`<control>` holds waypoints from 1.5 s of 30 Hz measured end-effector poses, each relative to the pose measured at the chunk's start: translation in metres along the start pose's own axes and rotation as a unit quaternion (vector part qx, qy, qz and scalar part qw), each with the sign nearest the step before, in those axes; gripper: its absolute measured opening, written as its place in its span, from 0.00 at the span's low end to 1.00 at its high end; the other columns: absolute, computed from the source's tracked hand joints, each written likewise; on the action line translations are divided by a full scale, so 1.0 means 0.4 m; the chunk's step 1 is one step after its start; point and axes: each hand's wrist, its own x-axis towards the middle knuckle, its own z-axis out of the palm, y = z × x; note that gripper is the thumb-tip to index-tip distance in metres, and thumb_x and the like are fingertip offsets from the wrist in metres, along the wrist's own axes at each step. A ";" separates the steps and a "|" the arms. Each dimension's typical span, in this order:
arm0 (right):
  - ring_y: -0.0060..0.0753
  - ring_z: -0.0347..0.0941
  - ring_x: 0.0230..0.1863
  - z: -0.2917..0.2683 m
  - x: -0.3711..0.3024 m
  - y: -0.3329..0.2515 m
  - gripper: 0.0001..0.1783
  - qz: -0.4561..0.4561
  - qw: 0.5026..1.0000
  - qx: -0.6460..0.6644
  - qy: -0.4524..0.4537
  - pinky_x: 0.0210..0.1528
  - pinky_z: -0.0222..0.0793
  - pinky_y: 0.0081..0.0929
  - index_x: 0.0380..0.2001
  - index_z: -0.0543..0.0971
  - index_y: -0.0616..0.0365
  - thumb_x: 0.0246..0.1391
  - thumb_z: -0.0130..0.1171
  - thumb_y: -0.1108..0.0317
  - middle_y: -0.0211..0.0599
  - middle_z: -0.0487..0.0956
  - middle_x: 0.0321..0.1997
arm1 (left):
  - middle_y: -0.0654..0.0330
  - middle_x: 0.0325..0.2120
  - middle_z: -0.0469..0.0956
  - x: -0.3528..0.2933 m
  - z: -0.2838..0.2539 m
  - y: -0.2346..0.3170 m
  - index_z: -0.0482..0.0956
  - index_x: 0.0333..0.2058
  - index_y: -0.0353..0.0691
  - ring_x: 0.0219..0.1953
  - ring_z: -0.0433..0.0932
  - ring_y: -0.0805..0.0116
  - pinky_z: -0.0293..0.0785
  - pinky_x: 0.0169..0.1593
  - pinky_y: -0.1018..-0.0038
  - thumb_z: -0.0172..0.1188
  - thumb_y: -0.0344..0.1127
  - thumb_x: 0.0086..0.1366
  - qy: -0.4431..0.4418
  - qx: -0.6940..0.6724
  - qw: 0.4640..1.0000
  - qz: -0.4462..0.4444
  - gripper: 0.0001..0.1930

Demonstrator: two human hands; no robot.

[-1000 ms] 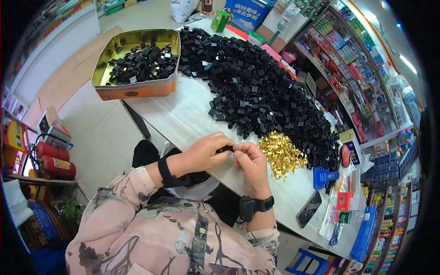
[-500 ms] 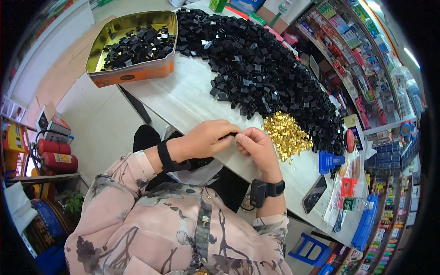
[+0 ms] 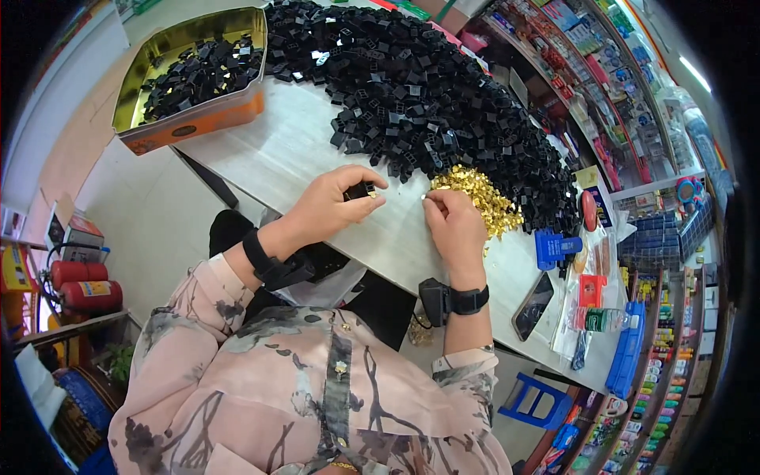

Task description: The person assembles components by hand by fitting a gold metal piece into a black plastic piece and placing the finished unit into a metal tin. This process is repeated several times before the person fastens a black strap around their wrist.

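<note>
My left hand point(image 3: 321, 207) is closed around a small black plastic piece point(image 3: 360, 190), held between thumb and curled fingers above the table. A speck of gold shows at that piece's edge. To the right, my right hand point(image 3: 459, 229) is pinched at the near edge of a heap of small gold metal pieces point(image 3: 484, 196). A tiny pale spot shows at its fingertips, too small to name. Behind both hands spreads a large pile of black plastic pieces point(image 3: 419, 95). At the far left, an orange tin point(image 3: 194, 127) with a gold inside holds more black pieces, some with gold bits.
The white table point(image 3: 277, 127) slants across the view. On its right lie a phone point(image 3: 533, 306), a blue plastic item point(image 3: 554, 249), a red one point(image 3: 590, 290) and a green-labelled bottle point(image 3: 606, 320). A blue stool point(image 3: 536, 401) stands below. Fire extinguishers point(image 3: 91, 294) stand left; stocked shelves line the right.
My hands were together at the black piece and have parted. The left keeps the piece and has drawn left; the right is now beside the gold heap. The whole view has shifted slightly.
</note>
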 end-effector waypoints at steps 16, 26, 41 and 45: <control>0.22 0.70 0.23 0.006 -0.006 -0.021 0.07 -0.010 0.996 0.081 -0.038 0.28 0.67 0.20 0.29 0.77 0.60 0.46 0.60 0.70 0.32 0.76 0.25 | 0.64 0.31 0.74 -0.011 0.008 0.007 0.72 0.41 0.36 0.27 0.71 0.82 0.71 0.29 0.83 0.55 0.30 0.60 0.000 -0.020 1.000 0.010 0.11; 0.17 0.70 0.25 0.007 0.009 -0.021 0.06 0.084 0.974 0.209 -0.031 0.28 0.66 0.16 0.30 0.76 0.60 0.50 0.58 0.69 0.27 0.76 0.25 | 0.63 0.28 0.75 0.001 0.006 -0.015 0.74 0.40 0.35 0.27 0.72 0.81 0.69 0.29 0.80 0.56 0.30 0.59 0.021 0.063 0.995 0.077 0.11; 0.12 0.67 0.26 0.026 -0.015 -0.106 0.04 0.163 0.802 0.551 -0.160 0.30 0.63 0.11 0.29 0.74 0.57 0.54 0.54 0.69 0.23 0.74 0.25 | 0.60 0.30 0.77 -0.016 0.012 -0.019 0.74 0.42 0.35 0.26 0.74 0.79 0.71 0.32 0.79 0.55 0.29 0.59 0.020 0.087 0.989 0.117 0.12; 0.12 0.67 0.27 0.025 -0.016 -0.103 0.04 0.138 0.810 0.549 -0.151 0.30 0.63 0.11 0.29 0.74 0.57 0.54 0.53 0.69 0.23 0.74 0.26 | 0.58 0.32 0.77 -0.012 0.011 -0.023 0.74 0.42 0.35 0.30 0.76 0.75 0.72 0.35 0.77 0.55 0.29 0.58 0.019 0.098 0.989 0.112 0.12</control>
